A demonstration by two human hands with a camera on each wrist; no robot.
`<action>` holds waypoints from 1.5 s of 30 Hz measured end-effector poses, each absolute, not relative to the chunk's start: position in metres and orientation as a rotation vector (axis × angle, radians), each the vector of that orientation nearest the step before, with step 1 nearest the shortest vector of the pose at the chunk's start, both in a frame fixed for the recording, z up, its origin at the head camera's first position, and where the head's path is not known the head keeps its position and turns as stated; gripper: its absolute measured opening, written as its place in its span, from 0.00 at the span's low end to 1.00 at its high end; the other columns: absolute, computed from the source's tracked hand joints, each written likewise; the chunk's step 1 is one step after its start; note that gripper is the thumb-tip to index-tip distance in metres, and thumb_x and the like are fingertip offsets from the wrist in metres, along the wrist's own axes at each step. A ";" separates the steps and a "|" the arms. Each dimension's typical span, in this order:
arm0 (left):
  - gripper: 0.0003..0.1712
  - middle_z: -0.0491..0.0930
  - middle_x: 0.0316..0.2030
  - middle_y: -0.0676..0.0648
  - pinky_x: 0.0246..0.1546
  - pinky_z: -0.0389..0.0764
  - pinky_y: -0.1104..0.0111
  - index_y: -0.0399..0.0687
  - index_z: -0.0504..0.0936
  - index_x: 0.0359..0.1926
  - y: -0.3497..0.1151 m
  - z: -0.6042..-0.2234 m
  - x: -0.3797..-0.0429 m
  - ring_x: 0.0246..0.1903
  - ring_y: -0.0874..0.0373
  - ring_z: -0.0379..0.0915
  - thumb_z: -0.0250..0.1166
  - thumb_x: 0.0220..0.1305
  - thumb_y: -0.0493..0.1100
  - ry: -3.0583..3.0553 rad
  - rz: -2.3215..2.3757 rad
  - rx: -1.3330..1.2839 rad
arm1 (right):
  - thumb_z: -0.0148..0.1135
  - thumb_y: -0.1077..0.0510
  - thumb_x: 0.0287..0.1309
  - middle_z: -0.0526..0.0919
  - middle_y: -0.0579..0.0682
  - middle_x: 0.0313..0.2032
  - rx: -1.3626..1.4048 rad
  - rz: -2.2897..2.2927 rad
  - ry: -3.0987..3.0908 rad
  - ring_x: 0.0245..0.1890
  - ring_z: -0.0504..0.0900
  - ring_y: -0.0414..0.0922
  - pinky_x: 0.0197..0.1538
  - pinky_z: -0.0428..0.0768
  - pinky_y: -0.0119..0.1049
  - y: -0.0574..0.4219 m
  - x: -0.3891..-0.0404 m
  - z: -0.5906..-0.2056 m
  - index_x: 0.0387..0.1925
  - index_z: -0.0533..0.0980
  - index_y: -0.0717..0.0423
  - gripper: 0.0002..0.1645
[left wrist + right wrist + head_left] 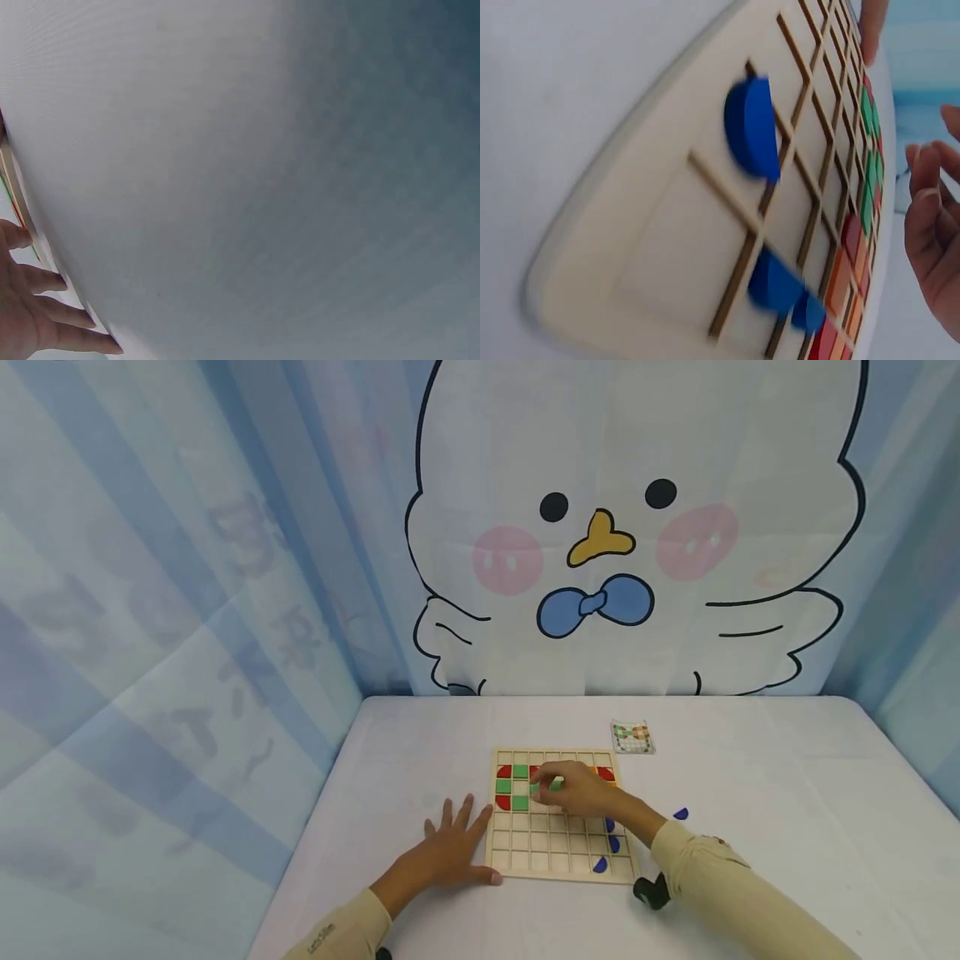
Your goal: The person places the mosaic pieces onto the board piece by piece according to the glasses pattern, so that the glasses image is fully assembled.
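Note:
A wooden grid board (555, 865) lies flat on the table, with red rounded pieces (503, 772) and green squares (520, 803) in its upper left cells. My left hand (453, 852) lies spread at the board's left edge, fingers straight. Above the upper middle of the board is my right hand (573, 787), its fingers bent and the thumb close to the index finger. In the right wrist view no piece shows between those fingertips; whether they pinch one cannot be told. The hand hides part of the coloured rows. Blue half-round pieces (751, 129) lie on the board's near right part.
A small pattern card (632, 737) lies beyond the board's far right corner. One blue half-round piece (681, 814) is on the table right of the board. A dark object (651, 892) sits by the right sleeve. A printed curtain (637, 652) stands behind the table.

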State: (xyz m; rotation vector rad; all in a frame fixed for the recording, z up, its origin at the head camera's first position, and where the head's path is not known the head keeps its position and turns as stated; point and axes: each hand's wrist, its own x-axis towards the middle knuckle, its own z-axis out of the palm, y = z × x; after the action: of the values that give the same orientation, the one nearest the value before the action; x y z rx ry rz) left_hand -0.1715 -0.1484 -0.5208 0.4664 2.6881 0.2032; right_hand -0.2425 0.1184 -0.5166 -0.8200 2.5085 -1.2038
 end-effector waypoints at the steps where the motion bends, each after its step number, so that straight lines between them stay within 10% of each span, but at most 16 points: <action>1: 0.63 0.45 0.80 0.37 0.64 0.56 0.27 0.57 0.52 0.80 -0.148 -0.521 -0.171 0.75 0.25 0.38 0.66 0.50 0.77 2.690 0.200 0.466 | 0.65 0.52 0.66 0.83 0.44 0.39 -0.835 -1.211 2.508 0.32 0.78 0.39 0.35 0.78 0.31 0.125 -0.242 -0.515 0.51 0.81 0.57 0.17; 30: 0.64 0.45 0.80 0.38 0.64 0.57 0.28 0.57 0.51 0.80 -0.145 -0.518 -0.167 0.76 0.26 0.38 0.68 0.50 0.76 2.698 0.209 0.456 | 0.73 0.52 0.56 0.81 0.49 0.43 -0.510 -1.002 2.493 0.26 0.73 0.39 0.29 0.75 0.29 0.296 -0.179 -0.512 0.48 0.81 0.53 0.19; 45: 0.64 0.43 0.80 0.38 0.64 0.55 0.27 0.58 0.51 0.80 -0.149 -0.524 -0.172 0.76 0.26 0.36 0.66 0.49 0.78 2.689 0.205 0.471 | 0.75 0.48 0.54 0.81 0.40 0.37 -0.507 -0.975 2.584 0.31 0.71 0.35 0.34 0.74 0.27 0.307 -0.173 -0.534 0.41 0.84 0.45 0.13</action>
State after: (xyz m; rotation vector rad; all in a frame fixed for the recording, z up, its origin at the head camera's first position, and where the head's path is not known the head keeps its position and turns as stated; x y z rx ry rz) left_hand -0.1722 -0.1495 -0.5242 0.4711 2.6890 0.2050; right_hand -0.1726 0.3071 -0.5342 -0.5068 2.5839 -0.9754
